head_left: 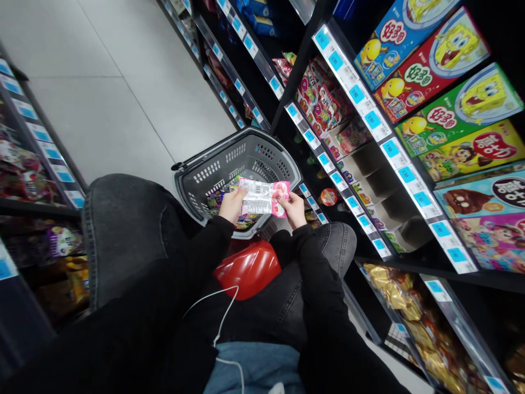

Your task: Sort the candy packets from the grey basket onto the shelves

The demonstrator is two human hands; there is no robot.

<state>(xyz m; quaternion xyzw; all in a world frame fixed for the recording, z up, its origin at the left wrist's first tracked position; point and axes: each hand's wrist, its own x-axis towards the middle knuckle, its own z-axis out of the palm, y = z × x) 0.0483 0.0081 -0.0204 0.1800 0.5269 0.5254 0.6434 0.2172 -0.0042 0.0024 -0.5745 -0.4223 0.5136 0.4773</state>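
Between my two hands is a pink and white candy packet [259, 198], its printed back with a barcode facing up. My left hand [232, 206] grips its left edge, thumb on top. At the right end, the thumb and fingers of my right hand [293, 209] pinch the packet near a picture of pink fruit. Right below it stands a grey shopping basket [205, 150] with slotted walls. Several colourful packets [215, 201] lie inside, partly covered by my hands and the packet.
Shelves with blue price tags [373, 119] run along the right, holding snack boxes [461, 98], candy bags [320, 101] and gold-wrapped packs [414, 317]. Another shelf [36, 131] is close on the left. A red glossy object [248, 269] sits between my knees; a white cable [223, 323] hangs over my lap.
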